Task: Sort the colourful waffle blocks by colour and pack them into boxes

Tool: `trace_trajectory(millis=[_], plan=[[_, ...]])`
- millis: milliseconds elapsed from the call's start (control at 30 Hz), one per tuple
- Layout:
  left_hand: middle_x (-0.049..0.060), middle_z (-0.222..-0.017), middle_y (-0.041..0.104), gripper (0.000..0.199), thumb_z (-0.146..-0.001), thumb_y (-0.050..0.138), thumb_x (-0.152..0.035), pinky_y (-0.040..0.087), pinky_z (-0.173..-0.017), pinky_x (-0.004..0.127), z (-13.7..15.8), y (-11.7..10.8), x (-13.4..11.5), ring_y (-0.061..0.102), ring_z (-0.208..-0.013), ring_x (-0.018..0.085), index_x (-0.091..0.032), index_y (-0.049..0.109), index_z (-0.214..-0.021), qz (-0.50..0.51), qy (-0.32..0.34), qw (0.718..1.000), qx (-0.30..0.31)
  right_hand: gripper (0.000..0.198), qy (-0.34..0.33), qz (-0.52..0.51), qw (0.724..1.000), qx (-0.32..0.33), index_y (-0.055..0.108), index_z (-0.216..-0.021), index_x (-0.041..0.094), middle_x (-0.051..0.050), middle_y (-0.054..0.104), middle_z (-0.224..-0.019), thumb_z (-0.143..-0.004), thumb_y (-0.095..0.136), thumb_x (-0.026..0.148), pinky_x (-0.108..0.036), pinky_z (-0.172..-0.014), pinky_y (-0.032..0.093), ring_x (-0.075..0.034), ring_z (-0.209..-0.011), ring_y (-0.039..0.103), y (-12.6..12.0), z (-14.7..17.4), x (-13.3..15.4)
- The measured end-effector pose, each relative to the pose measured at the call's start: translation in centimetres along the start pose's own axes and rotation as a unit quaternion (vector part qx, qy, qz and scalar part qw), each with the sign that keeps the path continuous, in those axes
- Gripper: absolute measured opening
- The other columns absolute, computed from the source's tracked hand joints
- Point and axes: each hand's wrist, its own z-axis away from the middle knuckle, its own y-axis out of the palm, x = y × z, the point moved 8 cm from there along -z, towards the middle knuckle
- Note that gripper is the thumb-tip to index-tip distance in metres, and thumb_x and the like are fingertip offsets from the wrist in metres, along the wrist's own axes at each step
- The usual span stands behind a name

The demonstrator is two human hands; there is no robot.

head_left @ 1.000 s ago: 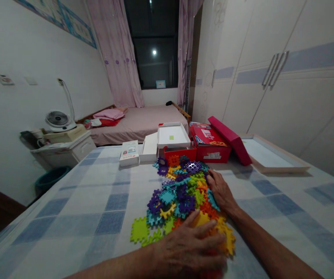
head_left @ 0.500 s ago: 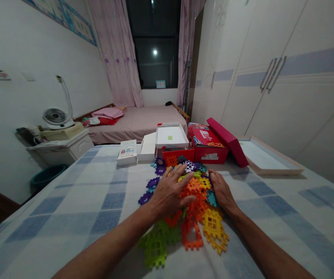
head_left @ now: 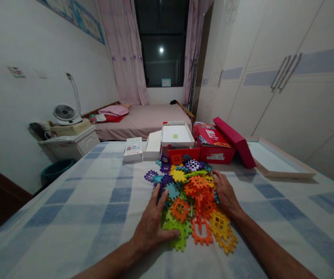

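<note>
A heap of notched plastic building pieces lies on the checked bedsheet, with orange pieces [head_left: 199, 188] in the middle. My left hand [head_left: 152, 223] is open at the heap's left side, its thumb touching the light green pieces [head_left: 180, 242] and its fingers by the blue gear-shaped piece [head_left: 172, 190]. Against the right side rests my right hand [head_left: 225, 192], fingers stretched along the edge and partly hiding teal pieces. Yellow pieces [head_left: 222, 226] lie at the front right. Purple pieces [head_left: 151, 176] and a white-and-purple piece [head_left: 193, 165] are at the back.
Behind the heap stand a small white box [head_left: 132, 149], an open white tray [head_left: 177, 134] on a red box, and a larger red box [head_left: 216, 153] with a red lid [head_left: 235, 143] leaning on it. A shallow frame-edged tray [head_left: 280, 161] lies at right.
My left hand has moved off the top of the heap to its left side, and the green pieces there sit closer in. My right hand stays at the right edge. The view has turned slightly left.
</note>
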Motion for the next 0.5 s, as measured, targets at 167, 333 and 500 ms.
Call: trace_trajectory(millis=[167, 333, 500], plan=[[0.015, -0.152, 0.012, 0.084, -0.067, 0.072, -0.032, 0.028, -0.108, 0.049, -2.3, 0.2, -1.1, 0.019, -0.138, 0.032, -0.020, 0.032, -0.140, 0.055, 0.003, 0.998, -0.037, 0.045, 0.027, -0.010, 1.000, -0.011, 0.054, -0.116, 0.018, -0.010, 0.056, -0.118, -0.089, 0.025, 0.041, -0.041, -0.103, 0.037, -0.021, -0.115, 0.049, -0.2, 0.2, 0.3], [0.016, -0.147, 0.028, 0.064, -0.074, 0.061, -0.020, 0.028, -0.108, 0.050, -5.4, -0.5, -4.0, 0.026, -0.136, 0.029, -0.018, 0.039, -0.135, 0.032, 0.075, 0.993, -0.085, 0.046, 0.064, -0.043, 0.997, -0.031, 0.053, -0.116, 0.019, -0.010, 0.056, -0.117, -0.090, 0.024, 0.044, -0.042, -0.103, 0.037, -0.021, -0.112, 0.050, -0.6, 0.3, 0.4], [0.012, -0.150, 0.023, 0.064, -0.077, 0.057, -0.022, 0.028, -0.109, 0.046, -7.8, -2.0, -9.4, 0.021, -0.138, 0.026, -0.021, 0.037, -0.137, 0.004, 0.224, 0.973, -0.059, 0.046, 0.020, -0.021, 0.999, -0.015, 0.052, -0.117, 0.020, -0.009, 0.056, -0.119, -0.088, 0.024, 0.044, -0.041, -0.101, 0.038, -0.021, -0.113, 0.050, -0.5, 0.4, 0.6]])
